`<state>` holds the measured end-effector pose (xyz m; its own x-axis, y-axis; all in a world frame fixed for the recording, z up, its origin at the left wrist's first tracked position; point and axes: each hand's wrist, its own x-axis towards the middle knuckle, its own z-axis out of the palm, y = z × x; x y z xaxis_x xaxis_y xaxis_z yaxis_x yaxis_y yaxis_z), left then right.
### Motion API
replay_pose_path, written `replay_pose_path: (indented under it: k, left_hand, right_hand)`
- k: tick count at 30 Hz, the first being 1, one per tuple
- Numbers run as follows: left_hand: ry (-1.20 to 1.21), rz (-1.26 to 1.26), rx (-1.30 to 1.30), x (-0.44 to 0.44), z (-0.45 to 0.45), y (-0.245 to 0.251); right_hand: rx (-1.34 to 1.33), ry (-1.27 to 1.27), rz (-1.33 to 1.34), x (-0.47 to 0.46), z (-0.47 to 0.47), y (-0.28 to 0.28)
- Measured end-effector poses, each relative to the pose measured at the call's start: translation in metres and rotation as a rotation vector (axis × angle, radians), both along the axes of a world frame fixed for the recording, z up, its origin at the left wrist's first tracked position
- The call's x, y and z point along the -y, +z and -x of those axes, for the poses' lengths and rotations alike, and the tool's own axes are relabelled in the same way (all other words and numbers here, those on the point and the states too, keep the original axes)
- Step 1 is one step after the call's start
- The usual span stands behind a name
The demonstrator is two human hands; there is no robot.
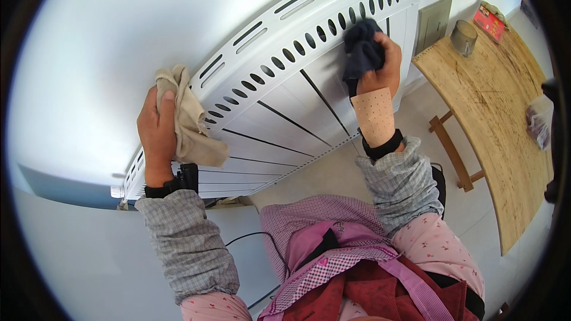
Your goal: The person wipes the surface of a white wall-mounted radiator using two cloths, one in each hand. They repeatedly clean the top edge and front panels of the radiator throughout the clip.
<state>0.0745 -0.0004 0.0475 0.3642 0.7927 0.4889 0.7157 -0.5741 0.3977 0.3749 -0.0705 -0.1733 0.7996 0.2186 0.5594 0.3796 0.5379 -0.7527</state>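
Note:
A white wall radiator with oval slots along its upper front edge stretches across the view. My left hand grips a beige cloth, which drapes over the radiator's top near its left part. In my right hand is a crumpled dark blue cloth, pressed to the front panel just under the oval slots, towards the right end. A perforated tan patch wraps my right wrist above a black band. The fingertips of my right hand are partly hidden by the dark cloth.
To the right stands a wooden table bearing a glass mug, a red packet or booklet and a clear plastic bag with dark contents. A light grey surface lies at lower left, with a black cable beside it.

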Motion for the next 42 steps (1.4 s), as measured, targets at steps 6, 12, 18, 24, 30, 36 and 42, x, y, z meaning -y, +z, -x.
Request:
replay_pose_path:
  k: [6,12,18,24,30,36,42]
  left_hand:
    - [-0.027,-0.014,0.005,0.0,0.0,0.0]
    - [0.002,-0.017,-0.014,0.001,-0.002,0.001]
    - [0.017,-0.005,-0.029,0.002,-0.001,0.003]
    - [0.0,0.004,0.012,-0.001,0.001,0.0]
    - [-0.027,-0.001,-0.003,-0.005,0.003,-0.001]
    - [-0.07,0.012,0.006,-0.008,0.006,-0.001]
    - [-0.121,0.012,0.063,-0.008,0.007,-0.004]
  right_hand:
    - [-1.275,0.382,-0.346,0.015,-0.011,-0.09]
    - [-0.362,0.1,0.047,0.022,0.017,-0.042]
    - [0.084,-0.16,0.11,0.003,0.033,0.021]
    - [-0.121,-0.135,0.271,0.013,0.051,-0.096]
    - [-1.348,0.245,-0.22,0.026,0.018,-0.228]
    - [-0.894,0.278,0.11,0.01,0.013,-0.201]
    - [-0.386,0.105,0.101,0.003,0.031,-0.093]
